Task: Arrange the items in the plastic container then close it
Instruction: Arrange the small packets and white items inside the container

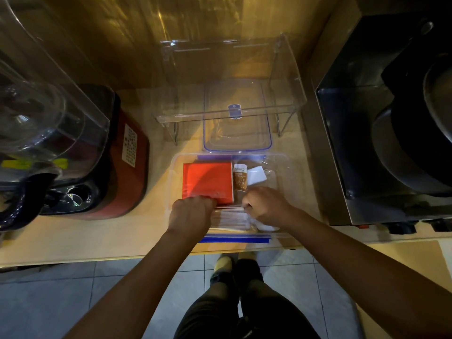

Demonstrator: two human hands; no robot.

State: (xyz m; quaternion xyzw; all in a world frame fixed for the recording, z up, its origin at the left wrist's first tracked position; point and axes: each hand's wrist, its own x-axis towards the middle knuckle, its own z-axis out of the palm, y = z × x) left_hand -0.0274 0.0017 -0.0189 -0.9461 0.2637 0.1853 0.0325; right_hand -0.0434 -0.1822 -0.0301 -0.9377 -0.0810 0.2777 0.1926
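Note:
A clear plastic container [285, 167] with blue clips sits open on the wooden counter near its front edge. Inside lie a red napkin pack [208, 181], a brown sachet [239, 178] and a white packet [256, 174]. Along its near side lies a bundle of thin wrapped sticks [231, 217]. My left hand [190, 212] grips the bundle's left end and my right hand [265, 204] grips its right end, both inside the container. The container's clear lid [237, 123] with a blue rim lies just behind it.
A clear acrylic riser shelf [230, 77] stands over the lid at the back. A red appliance with a clear jug [73, 143] fills the left side. A steel machine [381, 143] stands on the right. The counter's front edge runs just below the container.

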